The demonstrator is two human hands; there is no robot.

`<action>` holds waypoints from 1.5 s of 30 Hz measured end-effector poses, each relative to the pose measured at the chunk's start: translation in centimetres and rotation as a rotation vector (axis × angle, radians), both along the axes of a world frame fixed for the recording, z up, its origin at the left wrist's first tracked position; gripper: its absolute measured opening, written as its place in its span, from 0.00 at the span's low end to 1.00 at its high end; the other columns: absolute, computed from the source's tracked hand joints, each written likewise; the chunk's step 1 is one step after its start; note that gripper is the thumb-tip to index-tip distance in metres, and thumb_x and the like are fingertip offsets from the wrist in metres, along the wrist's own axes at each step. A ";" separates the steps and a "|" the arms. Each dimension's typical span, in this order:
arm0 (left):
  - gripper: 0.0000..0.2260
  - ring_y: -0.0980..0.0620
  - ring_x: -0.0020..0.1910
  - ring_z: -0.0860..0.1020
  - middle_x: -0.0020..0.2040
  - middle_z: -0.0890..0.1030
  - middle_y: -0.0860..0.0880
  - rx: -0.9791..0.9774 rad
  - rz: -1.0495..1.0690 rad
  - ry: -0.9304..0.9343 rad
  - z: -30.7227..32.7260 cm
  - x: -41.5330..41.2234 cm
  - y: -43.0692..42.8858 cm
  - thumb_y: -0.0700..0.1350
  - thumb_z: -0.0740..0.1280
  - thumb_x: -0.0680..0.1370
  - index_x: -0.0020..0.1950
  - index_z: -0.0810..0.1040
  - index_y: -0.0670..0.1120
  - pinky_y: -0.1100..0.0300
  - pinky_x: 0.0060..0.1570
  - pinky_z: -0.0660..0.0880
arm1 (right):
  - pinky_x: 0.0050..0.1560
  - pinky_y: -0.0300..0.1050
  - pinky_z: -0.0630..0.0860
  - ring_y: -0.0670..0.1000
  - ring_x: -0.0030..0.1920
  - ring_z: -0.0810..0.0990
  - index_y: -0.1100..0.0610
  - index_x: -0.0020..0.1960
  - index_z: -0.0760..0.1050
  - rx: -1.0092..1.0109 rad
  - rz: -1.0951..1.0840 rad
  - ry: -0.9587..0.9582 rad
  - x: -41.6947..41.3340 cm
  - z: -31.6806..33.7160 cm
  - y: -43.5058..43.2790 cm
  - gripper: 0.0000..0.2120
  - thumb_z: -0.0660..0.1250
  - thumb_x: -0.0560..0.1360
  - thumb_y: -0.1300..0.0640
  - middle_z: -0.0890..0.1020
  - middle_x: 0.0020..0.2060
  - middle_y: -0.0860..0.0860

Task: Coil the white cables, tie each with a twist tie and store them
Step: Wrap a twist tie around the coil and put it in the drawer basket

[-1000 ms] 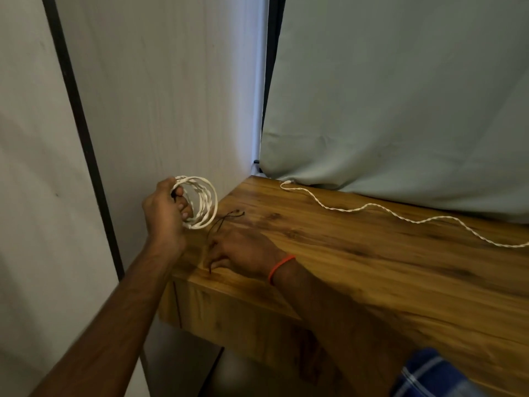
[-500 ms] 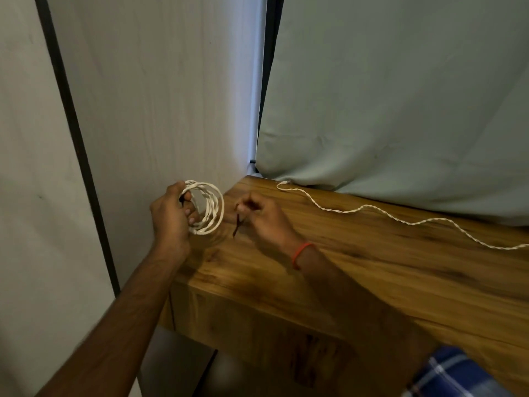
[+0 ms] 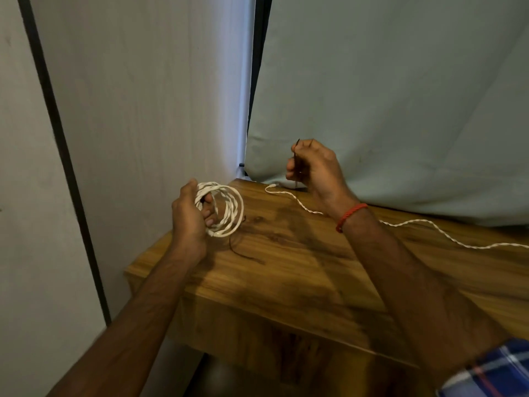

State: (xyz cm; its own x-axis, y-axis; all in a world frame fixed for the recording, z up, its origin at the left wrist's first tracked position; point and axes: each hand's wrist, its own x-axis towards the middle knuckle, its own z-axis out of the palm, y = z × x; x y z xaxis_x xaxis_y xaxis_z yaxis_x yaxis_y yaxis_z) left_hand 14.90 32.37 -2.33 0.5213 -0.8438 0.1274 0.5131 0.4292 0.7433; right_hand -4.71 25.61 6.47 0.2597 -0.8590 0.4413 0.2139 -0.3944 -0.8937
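Wood-grain surface (image 3: 286,270), grey backdrop (image 3: 400,96) behind. Left hand (image 3: 189,222) fingers (image 3: 210,216) curl through the coiled white cable (image 3: 229,207), above the surface's left corner. Right hand (image 3: 317,167) fingers (image 3: 292,169) pinch a dark twist tie (image 3: 296,147) above the surface's rear edge, where a loose white cable (image 3: 415,223) lies.

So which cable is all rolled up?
The cable in the left hand, wound into loops. The other cable lies stretched out across the table.
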 end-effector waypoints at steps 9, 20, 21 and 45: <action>0.12 0.55 0.17 0.64 0.21 0.71 0.51 0.016 0.031 -0.124 1.2 -6.5 -0.6 0.44 0.62 0.78 0.36 0.75 0.42 0.66 0.18 0.59 | 0.35 0.28 0.71 0.36 0.32 0.78 0.63 0.54 0.84 -0.353 -0.106 0.566 -5.3 1.5 4.6 0.07 0.70 0.77 0.62 0.84 0.38 0.47; 0.08 0.53 0.38 0.78 0.42 0.78 0.41 0.044 0.125 -0.535 2.3 -16.7 -1.0 0.36 0.61 0.81 0.48 0.79 0.37 0.56 0.40 0.76 | 0.39 0.55 0.82 0.51 0.31 0.82 0.55 0.37 0.83 -0.218 -0.545 0.745 -10.2 -4.0 7.7 0.05 0.76 0.70 0.56 0.84 0.29 0.51; 0.08 0.52 0.40 0.77 0.41 0.78 0.43 0.013 0.139 -0.560 2.0 -17.5 -1.2 0.38 0.62 0.80 0.46 0.80 0.40 0.54 0.43 0.75 | 0.39 0.56 0.82 0.51 0.32 0.83 0.55 0.37 0.83 -0.218 -0.570 0.679 -10.5 -4.7 7.7 0.05 0.76 0.70 0.55 0.84 0.30 0.51; 0.07 0.54 0.18 0.64 0.21 0.68 0.49 -0.134 -0.232 -0.399 2.4 -27.3 1.1 0.40 0.57 0.83 0.46 0.71 0.41 0.65 0.22 0.58 | 0.36 0.59 0.81 0.53 0.37 0.84 0.44 0.39 0.66 -0.216 -0.761 0.101 -16.8 -7.5 9.2 0.22 0.73 0.71 0.68 0.79 0.32 0.48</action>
State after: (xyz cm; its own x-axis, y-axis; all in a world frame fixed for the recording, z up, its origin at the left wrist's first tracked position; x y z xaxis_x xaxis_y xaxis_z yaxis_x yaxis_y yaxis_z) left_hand -12.39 33.43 0.09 0.2089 -0.8946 0.3951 0.2927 0.4427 0.8475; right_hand -21.46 34.79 -0.99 -0.3159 -0.7148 0.6239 -0.2620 -0.5663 -0.7814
